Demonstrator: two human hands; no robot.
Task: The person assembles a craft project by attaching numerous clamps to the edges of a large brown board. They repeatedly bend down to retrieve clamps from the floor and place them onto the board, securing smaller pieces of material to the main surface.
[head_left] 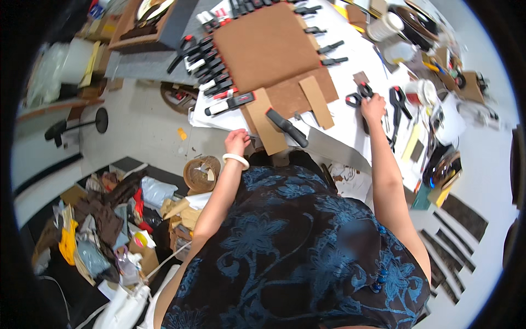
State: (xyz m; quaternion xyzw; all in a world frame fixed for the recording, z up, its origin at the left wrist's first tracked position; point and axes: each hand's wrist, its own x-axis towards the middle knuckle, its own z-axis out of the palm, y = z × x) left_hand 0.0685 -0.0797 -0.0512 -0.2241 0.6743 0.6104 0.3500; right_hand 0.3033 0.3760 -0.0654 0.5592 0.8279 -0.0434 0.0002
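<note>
At the right of the table my right hand (373, 108) is closed round a black spring clamp (353, 100) with red tips, its handles partly hidden by the fingers. Another black and red clamp (398, 101) lies just beside it. My left hand (237, 142) is by the table's front edge, fingers curled; whether they hold anything is hidden. Nearest to it is a tan cardboard strip (267, 123) under a brown leather panel (266, 46). Many black, white and red clamps (213, 74) grip the panel's edges. A larger black clamp (287, 127) sits over the front edge between my hands.
A wooden box (148, 33) stands at the back left. White tubs (385, 27), tools and cardboard crowd the table's right side. On the floor at left are a wicker basket (201, 174) and a heap of fabric and leather scraps (104, 219).
</note>
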